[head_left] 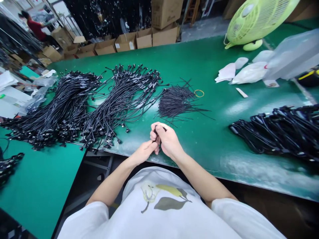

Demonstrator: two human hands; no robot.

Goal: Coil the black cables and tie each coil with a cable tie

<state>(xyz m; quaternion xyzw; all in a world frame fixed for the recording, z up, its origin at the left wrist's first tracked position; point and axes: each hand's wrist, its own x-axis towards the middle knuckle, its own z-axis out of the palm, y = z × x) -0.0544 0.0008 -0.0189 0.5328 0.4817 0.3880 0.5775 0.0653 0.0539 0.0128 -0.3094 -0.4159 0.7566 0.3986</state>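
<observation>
Close together at the table's near edge, my two hands grip a black cable [156, 130] that is mostly hidden by the fingers. My right hand [169, 139] wraps round it, thumb on top. My left hand [146, 151] pinches its lower part, with fingertips touching the right hand. Just beyond them lies a pile of thin black ties [174, 101]. To the left, loose black cables with plugs are spread in two heaps, a nearer heap [122, 99] and a farther heap [64, 103].
Bundled black cables [276, 132] lie at the right of the green table [209, 142]. A yellow rubber band [199, 93] sits beside the ties. A green fan [256, 20], plastic bags [251, 73] and paper are at the back right. Cardboard boxes [106, 47] line the far edge; a person [36, 28] is at far left.
</observation>
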